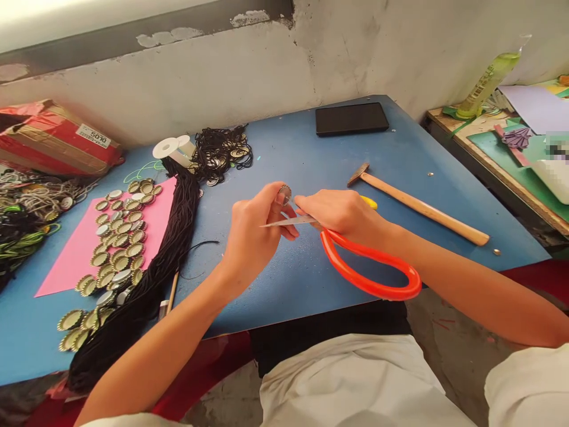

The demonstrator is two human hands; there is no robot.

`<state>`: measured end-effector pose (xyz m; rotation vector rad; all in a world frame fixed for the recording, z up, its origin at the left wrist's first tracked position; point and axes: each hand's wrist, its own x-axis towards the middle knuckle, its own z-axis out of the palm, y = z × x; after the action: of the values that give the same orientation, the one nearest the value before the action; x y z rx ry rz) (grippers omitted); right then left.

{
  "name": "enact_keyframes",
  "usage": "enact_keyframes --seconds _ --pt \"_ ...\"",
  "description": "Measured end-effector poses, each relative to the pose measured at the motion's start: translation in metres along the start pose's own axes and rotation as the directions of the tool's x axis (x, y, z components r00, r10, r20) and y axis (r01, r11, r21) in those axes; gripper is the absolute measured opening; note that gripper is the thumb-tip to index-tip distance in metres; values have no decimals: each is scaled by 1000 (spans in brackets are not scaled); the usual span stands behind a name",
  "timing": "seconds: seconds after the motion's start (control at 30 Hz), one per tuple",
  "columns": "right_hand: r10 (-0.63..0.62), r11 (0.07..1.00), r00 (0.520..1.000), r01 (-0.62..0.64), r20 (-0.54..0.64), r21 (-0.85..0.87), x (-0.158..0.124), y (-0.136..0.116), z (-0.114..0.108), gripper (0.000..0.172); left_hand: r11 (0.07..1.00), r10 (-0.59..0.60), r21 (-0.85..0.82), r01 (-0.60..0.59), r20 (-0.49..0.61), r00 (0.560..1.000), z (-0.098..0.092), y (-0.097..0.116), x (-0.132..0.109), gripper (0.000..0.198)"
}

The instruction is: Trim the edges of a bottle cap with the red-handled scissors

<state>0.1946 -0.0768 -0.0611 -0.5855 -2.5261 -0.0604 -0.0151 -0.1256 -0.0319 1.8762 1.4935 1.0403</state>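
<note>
Between thumb and fingers, my left hand pinches a bottle cap above the middle of the blue table. Close by on its right, my right hand is closed on a pair of scissors with red loop handles. The pointed blade reaches left, across in front of my left fingers. My right fingertips are near the cap; whether they also pinch something small, such as a cord, I cannot tell. A small yellow piece shows behind my right hand, mostly hidden.
A hammer and a black phone lie on the blue table. Left are many bottle caps on pink paper, black cords, white spools, corded caps and a red-taped box.
</note>
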Motion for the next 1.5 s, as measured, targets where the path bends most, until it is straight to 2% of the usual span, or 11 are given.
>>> enact_keyframes --seconds 0.13,0.23,0.33,0.53,0.67,0.83,0.93,1.1,1.23,1.37,1.5 --pt "157 979 975 -131 -159 159 2 -8 11 40 998 56 -10 -58 -140 989 8 4 -4 12" --pt "294 918 941 -229 -169 325 2 -18 11 43 997 81 3 -82 -146 986 12 0 -6 13" --pt "423 789 898 -300 -120 536 1 -26 5 41 990 138 24 -136 -160 977 14 -3 -7 15" --pt "601 484 795 -284 -78 828 7 -33 3 37 973 216 142 -184 -262 940 22 -3 -9 22" --pt "658 329 753 -251 -30 910 11 -36 6 31 959 261 187 -212 -306 915 26 -6 -7 27" --pt "660 313 751 -283 6 907 6 -33 5 21 953 256 233 -194 -276 926 24 -12 -3 37" --pt "646 293 762 -282 28 913 4 -29 7 25 940 270 278 -199 -249 930 21 -15 -1 41" --pt "593 366 805 -265 -4 892 5 -24 8 25 946 246 264 -187 -211 946 15 -17 0 40" --pt "498 625 862 -280 -96 729 4 -20 4 30 983 164 107 -148 -167 972 11 -14 0 37" --pt "210 914 939 -89 -274 396 1 -5 7 33 989 134 74 -125 -136 982 10 -11 -1 34" --pt "-34 990 969 67 -245 126 0 14 5 37 990 138 13 -138 -117 984 13 -14 -1 34"
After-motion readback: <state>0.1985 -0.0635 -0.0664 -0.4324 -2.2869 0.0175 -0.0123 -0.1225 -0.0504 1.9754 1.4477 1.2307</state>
